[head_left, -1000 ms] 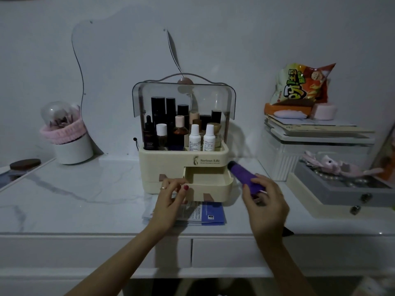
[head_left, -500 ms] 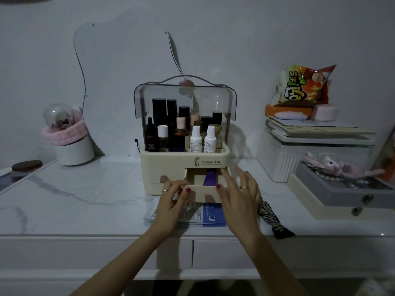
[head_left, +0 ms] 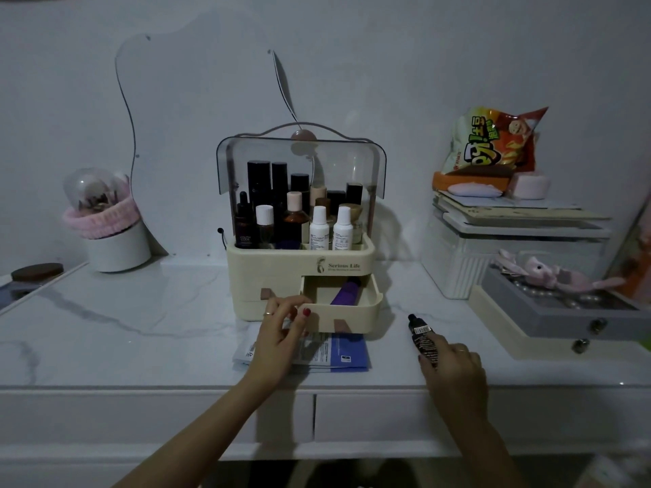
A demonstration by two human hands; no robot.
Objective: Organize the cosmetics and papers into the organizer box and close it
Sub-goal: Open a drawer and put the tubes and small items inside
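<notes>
A cream organizer box (head_left: 267, 262) stands at the middle of the marble table, its clear lid (head_left: 352, 160) raised over several upright bottles. Its right drawer (head_left: 355, 313) is pulled out, and a purple tube (head_left: 347, 293) lies inside it. My left hand (head_left: 281, 334) holds the drawer's front left corner with thumb and fingers. Under that hand and the drawer lie blue and white papers (head_left: 338, 353). My right hand (head_left: 452, 368) is closed on a dark patterned tube (head_left: 421, 336), which lies on the table right of the drawer with its cap pointing away.
A white cup with a pink headband (head_left: 109, 237) stands at the back left. On the right sit a clear storage box (head_left: 510, 255) stacked with a snack bag (head_left: 493, 142), and a grey jewellery box (head_left: 563, 311) close to my right hand. The table's front edge (head_left: 176, 387) runs below my wrists.
My right hand put the purple tube in the drawer, then moved right and closed on the dark patterned tube on the table. My left hand stayed on the drawer front.
</notes>
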